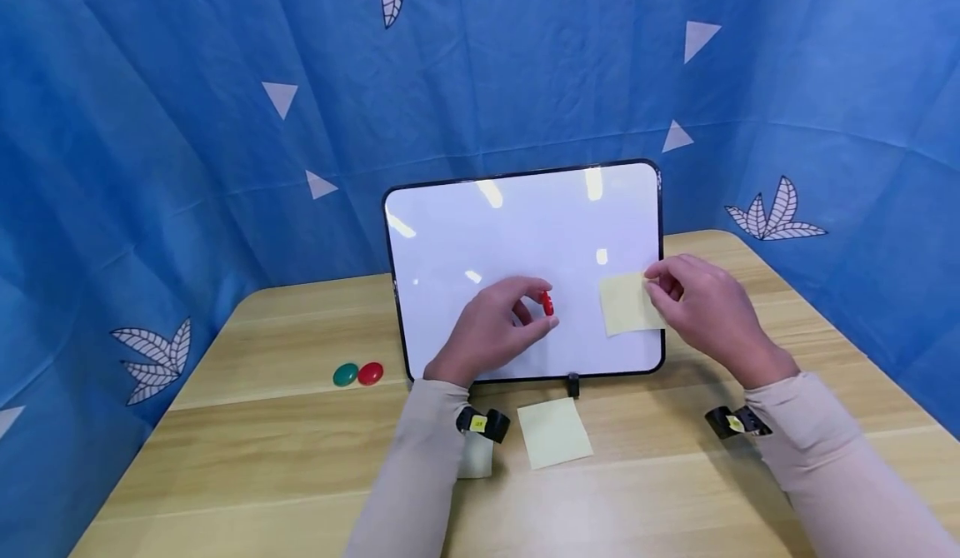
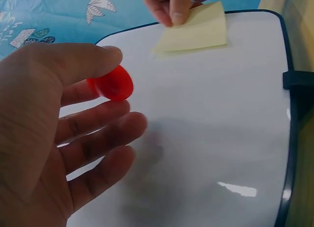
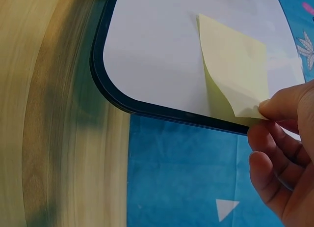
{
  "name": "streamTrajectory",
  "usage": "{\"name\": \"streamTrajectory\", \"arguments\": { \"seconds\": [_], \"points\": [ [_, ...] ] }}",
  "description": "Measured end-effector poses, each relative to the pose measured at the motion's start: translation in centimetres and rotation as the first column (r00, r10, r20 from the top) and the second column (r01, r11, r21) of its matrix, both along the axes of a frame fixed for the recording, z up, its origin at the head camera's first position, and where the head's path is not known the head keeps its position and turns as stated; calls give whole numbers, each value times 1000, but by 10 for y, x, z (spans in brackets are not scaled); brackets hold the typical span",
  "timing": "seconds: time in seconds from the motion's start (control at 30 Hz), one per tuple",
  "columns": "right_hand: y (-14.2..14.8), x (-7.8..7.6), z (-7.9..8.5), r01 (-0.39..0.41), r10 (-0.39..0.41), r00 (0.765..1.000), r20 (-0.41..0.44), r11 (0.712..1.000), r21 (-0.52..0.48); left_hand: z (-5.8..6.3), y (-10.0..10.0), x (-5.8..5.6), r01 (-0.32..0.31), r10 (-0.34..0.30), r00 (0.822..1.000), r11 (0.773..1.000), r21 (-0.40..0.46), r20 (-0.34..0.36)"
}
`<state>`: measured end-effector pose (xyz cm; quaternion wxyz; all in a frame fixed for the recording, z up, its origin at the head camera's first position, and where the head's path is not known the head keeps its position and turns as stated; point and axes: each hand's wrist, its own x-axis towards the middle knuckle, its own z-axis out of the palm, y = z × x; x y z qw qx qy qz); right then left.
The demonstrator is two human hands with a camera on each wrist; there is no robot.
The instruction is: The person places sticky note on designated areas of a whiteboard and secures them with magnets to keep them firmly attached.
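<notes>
Between thumb and index finger, my left hand [image 1: 495, 325] pinches a round red magnet [image 2: 115, 83] in front of the whiteboard [image 1: 480, 233]. The left wrist view shows its other fingers spread loosely below the magnet. At the board's right side my right hand [image 1: 708, 304] pinches the edge of a pale yellow sticky note [image 1: 624, 304] between thumb and fingers. In the right wrist view the note [image 3: 235, 65] lies over the white surface near the dark frame, its lower side bent away from the board. Whether the note touches the board elsewhere I cannot tell.
On the wooden table [image 1: 262, 433] left of the board lie a green magnet [image 1: 345, 374] and a red magnet [image 1: 371, 373], side by side. Another yellow note [image 1: 555, 432] lies before the board's black stand foot [image 1: 573, 385]. A further note [image 1: 476, 458] is partly under the left forearm. Blue curtain surrounds the table.
</notes>
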<state>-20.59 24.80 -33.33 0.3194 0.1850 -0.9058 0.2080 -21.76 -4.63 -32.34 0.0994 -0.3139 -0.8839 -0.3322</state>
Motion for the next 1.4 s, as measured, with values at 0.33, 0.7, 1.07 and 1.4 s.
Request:
{"name": "streamTrajectory", "arguments": {
  "seconds": [0.33, 0.7, 1.07, 1.4],
  "points": [
    [-1, 0, -2, 3, -3, 1000, -5, 1000, -11, -4, 20, -2, 24, -29, 985, 999, -32, -171],
    [-7, -2, -1, -12, 11, 1000, -3, 1000, -27, -11, 39, -5, 5, -11, 949, 1000, -20, -316],
    [-5, -3, -3, -2, 1, 1000, -21, 1000, -31, -13, 57, -8, -43, 37, 925, 999, -8, -378],
    [-2, -2, -7, 13, -14, 1000, -8, 1000, -24, -7, 77, -11, -126, 67, 882, 987, -96, -466]
  ]
}}
